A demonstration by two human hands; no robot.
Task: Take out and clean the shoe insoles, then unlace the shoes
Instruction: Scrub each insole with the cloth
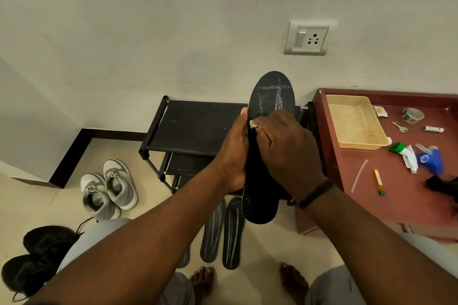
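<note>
**A:** From the head view, what can't we make out?

**B:** Our right hand (285, 141) covers the middle of the black insole (269, 131), and only a pale scrap of cloth (253, 123) peeks out at our fingertips, so we cannot tell how large it is. Our left forearm hides part of a third insole (184, 259) on the floor. At the right edge a dark object (442, 186) on the counter (409, 195) is cut off and we cannot name it. The black shoes (37, 260) at near left are partly behind our knee.

**A:** Where is the insole relative to our hands?

**B:** It stands upright between them, toe up against the wall and heel down. Our left hand (235, 151) grips its left edge, thumb on the front. Our right hand is curled over the front, pinching the cloth against the surface.

**A:** And the other task things?

**B:** Two grey insoles (223, 230) lie side by side on the floor just below the held one. A pair of grey shoes (109, 188), laced, sits at left near the black rack (195, 126).

**A:** Containers?

**B:** A beige tray (359, 122) sits at the far left of the counter; we see nothing in it but faint stains. Beside it lie a spray head (430, 158), a green-capped bottle (404, 155), keys (401, 127) and a roll of tape (412, 114).
</note>
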